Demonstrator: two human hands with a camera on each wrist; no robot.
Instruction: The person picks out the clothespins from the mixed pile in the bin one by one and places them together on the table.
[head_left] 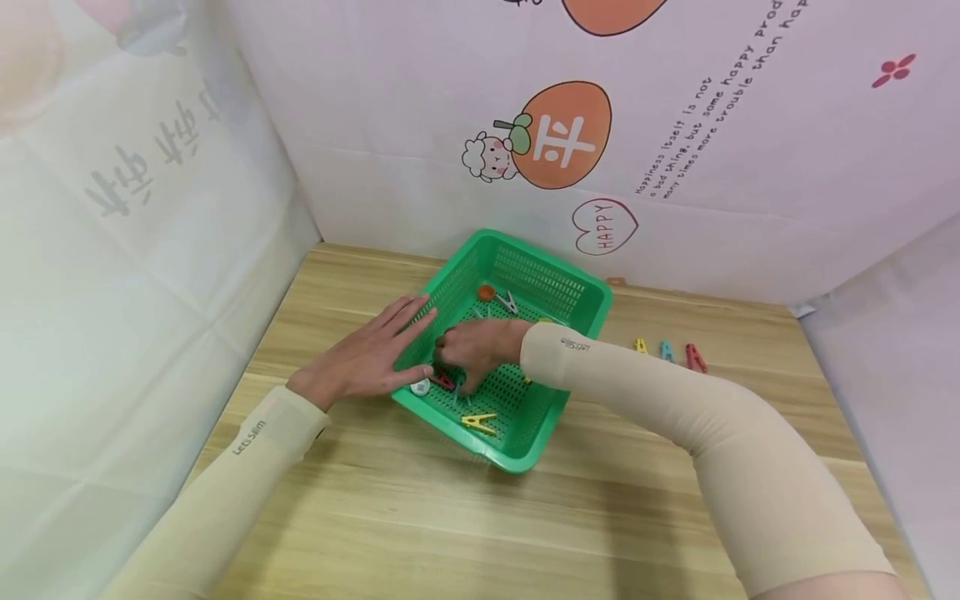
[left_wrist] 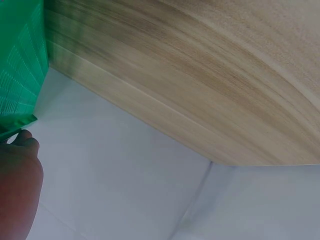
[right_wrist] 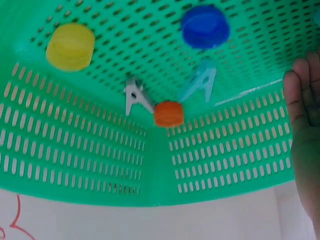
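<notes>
A green plastic basket (head_left: 592, 292) stands on the wooden table. My left hand (head_left: 375, 350) rests across its left rim with fingers spread and straight. Inside, my right hand (head_left: 480, 346) reaches to the basket floor, fingers pointing down. Close to those fingertips are a red clothespin (head_left: 442, 381) and a light blue clothespin (head_left: 458, 393); whether it grips one is hidden. A white bottle cap (head_left: 420, 387) lies by my left thumb, and a yellow clothespin (head_left: 478, 422) sits toward the near end. The right wrist view shows a grey clothespin (right_wrist: 136, 96) beside an orange cap (right_wrist: 168, 113).
Elsewhere in the basket are a yellow cap (right_wrist: 71, 46), a blue cap (right_wrist: 205, 27) and another light blue clothespin (right_wrist: 201, 82). On the table to the right lie a yellow clothespin (head_left: 641, 345), a blue clothespin (head_left: 667, 351) and a red clothespin (head_left: 696, 358). A printed cloth (head_left: 420, 125) hangs behind.
</notes>
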